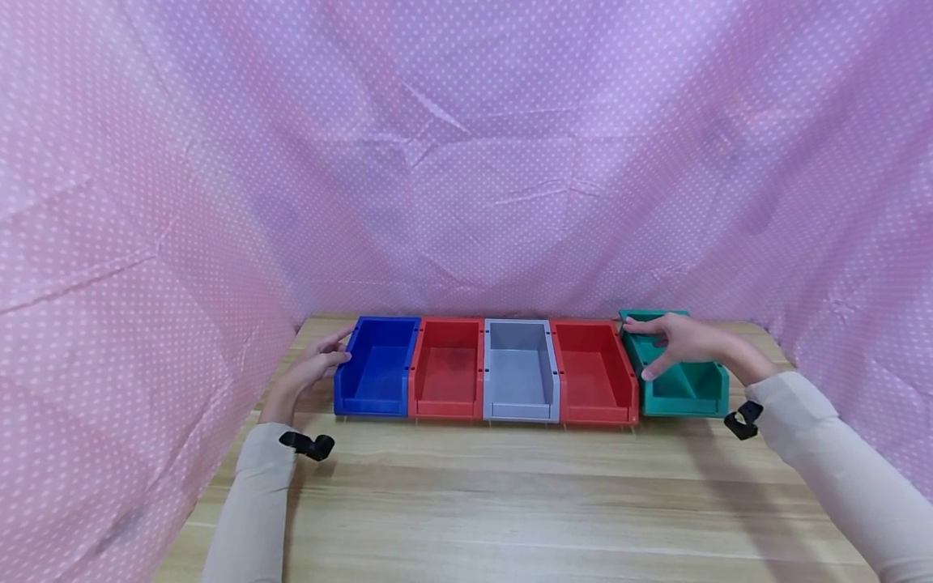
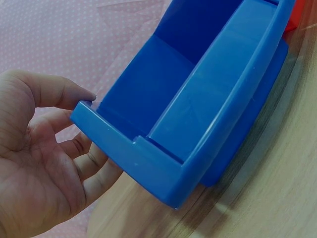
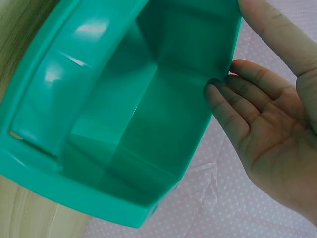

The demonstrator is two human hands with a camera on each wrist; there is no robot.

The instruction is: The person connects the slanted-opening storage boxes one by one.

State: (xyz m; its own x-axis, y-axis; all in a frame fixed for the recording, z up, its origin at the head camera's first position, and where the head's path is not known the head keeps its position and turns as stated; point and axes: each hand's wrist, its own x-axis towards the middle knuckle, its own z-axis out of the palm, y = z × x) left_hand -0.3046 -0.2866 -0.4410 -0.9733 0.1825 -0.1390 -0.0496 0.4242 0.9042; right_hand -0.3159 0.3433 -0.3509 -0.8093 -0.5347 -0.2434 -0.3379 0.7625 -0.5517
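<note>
A row of open-front plastic bins runs across the wooden table: blue bin (image 1: 375,368) leftmost, then red, grey, red, with the green bin (image 1: 685,397) at the right end. My left hand (image 1: 315,368) touches the outer left side of the blue bin, thumb (image 2: 62,91) close to its rim and the other fingers partly hidden behind the wall. Over the green bin reaches my right hand (image 1: 678,338), its extended fingers (image 3: 230,106) at the rim of the side wall. Thumb and fingers lie spread along that wall, beside the neighbouring red bin.
Between the outer bins stand a red bin (image 1: 446,385), a grey bin (image 1: 520,376) and a second red bin (image 1: 594,385), side by side. Pink dotted cloth (image 1: 466,202) hangs behind and around the wooden table (image 1: 474,502). The green bin's back edge sits slightly higher in view.
</note>
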